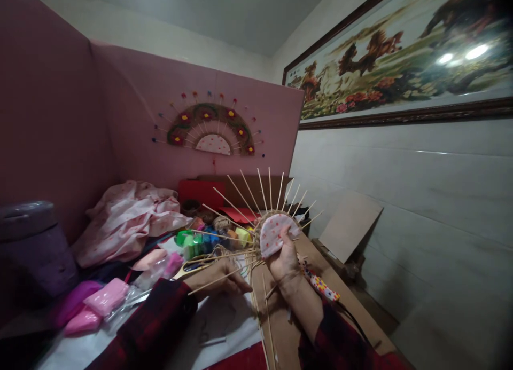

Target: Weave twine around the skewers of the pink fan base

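My right hand (pixel 285 263) grips a half-round piece (pixel 276 232) covered in white cloth with red dots and edged with twine; the thumb lies on the cloth. Thin wooden sticks (pixel 244 191) fan out from its edge, upward and to the left. Lower and to the left, my left hand (pixel 218 278) reaches over the table with its fingers stretched out, near loose sticks (pixel 267 311). One stick crosses in front of this hand. No object shows in its fingers, though the undersides are hidden.
A finished-looking fan (pixel 206 113) with flowers hangs on the pink board (pixel 132 92). Crumpled dotted cloth (pixel 128 215), pink clay packets (pixel 106 297), coloured packets (pixel 192 243) and a purple container (pixel 36 252) lie left. Brown cardboard (pixel 320 252) lies right, beside the tiled wall.
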Demonstrator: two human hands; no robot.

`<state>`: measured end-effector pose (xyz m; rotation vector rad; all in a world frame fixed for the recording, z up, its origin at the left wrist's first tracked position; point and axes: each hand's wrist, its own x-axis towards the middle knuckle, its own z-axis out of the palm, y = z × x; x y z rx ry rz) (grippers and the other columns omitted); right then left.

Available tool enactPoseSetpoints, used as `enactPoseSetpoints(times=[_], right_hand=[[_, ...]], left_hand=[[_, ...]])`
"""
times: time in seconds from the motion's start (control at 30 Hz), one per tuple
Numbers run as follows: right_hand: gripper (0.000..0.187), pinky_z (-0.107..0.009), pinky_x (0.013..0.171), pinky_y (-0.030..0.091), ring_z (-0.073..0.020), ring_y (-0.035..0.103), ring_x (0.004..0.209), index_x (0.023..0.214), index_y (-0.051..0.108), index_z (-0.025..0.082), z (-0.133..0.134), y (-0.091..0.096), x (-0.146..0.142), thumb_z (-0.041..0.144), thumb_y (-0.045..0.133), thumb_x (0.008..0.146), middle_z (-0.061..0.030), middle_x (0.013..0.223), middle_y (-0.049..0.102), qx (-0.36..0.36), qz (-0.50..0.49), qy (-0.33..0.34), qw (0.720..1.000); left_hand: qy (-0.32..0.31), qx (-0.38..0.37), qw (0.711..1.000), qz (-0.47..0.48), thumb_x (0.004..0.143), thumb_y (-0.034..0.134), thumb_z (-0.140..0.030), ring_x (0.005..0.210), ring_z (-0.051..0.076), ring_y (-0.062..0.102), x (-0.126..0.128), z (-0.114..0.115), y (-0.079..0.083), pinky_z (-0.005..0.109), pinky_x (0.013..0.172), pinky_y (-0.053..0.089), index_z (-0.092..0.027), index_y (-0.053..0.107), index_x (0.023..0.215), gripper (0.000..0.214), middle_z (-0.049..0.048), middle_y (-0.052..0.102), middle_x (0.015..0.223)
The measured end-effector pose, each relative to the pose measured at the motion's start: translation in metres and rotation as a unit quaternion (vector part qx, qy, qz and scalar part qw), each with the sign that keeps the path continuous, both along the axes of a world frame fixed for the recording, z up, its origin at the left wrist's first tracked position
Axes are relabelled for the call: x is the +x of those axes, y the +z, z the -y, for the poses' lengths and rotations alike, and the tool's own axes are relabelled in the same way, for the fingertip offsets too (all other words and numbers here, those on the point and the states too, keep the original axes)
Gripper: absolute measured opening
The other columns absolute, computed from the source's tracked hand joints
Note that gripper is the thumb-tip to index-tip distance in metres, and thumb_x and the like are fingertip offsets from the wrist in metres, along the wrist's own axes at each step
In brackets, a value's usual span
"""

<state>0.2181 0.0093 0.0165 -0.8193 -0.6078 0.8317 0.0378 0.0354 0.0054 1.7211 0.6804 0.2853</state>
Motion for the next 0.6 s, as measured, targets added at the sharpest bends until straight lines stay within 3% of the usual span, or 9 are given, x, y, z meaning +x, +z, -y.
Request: enactPoseSetpoints(times=[0.2,0.33,0.4,0.5,0.6], right_hand=[[0.031,-0.03,0.07,0.051,-0.0124,0.06,0.076,0.096,0.058,0.016,0.002,-0.003,-0.004,0.042,0.047,0.083,-0.0029,0.087,0.063,0.022,-0.086,0.054,0.995],[0.026,-0.023,0.064,0.052,-0.0094,0.063,0.068,0.091,0.061,0.021,-0.001,-0.002,-0.004,0.043,0.053,0.079,0.0021,0.077,0.067,0.049,-0.226,0.092,0.969],[0.022,-0.022,0.064,0.052,-0.009,0.063,0.067,0.091,0.061,0.021,-0.002,-0.002,-0.003,0.039,0.056,0.078,0.0027,0.076,0.068,0.062,-0.28,0.103,0.952],[0.017,-0.023,0.064,0.052,-0.0093,0.064,0.067,0.091,0.06,0.022,-0.003,-0.002,-0.001,0.033,0.057,0.079,0.0039,0.074,0.068,0.076,-0.295,0.109,0.946],[0.016,-0.024,0.062,0.052,-0.0097,0.064,0.064,0.092,0.06,0.023,-0.002,-0.002,-0.002,0.033,0.055,0.08,0.0045,0.072,0.067,0.082,-0.297,0.115,0.944]], left_hand=[[0.04,0.017,0.999,0.019,0.057,0.059,-0.022,0.042,0.008,0.032,0.014,0.009,-0.006,0.023,0.043,0.019,-0.015,0.073,0.068,0.019,-0.0013,0.049,0.044],[0.09,0.068,0.993,0.035,0.056,0.051,-0.015,0.043,0.009,0.035,0.019,0.006,-0.01,0.023,0.046,0.026,-0.014,0.073,0.068,0.025,-0.0017,0.047,0.044],[0.122,0.157,0.978,0.065,0.055,0.052,-0.015,0.058,0.014,0.048,0.02,0.005,-0.01,0.026,0.06,0.036,-0.016,0.073,0.069,0.025,0.0023,0.058,0.057],[0.192,0.241,0.937,0.161,0.058,0.059,-0.021,0.085,0.022,0.052,0.019,0.002,-0.012,0.032,0.079,0.036,-0.018,0.073,0.078,0.024,0.0061,0.064,0.085],[0.236,0.137,0.931,0.242,0.064,0.063,-0.025,0.071,0.016,0.053,0.019,0.0,-0.016,0.027,0.065,0.04,-0.016,0.07,0.088,0.027,0.0061,0.064,0.083]])
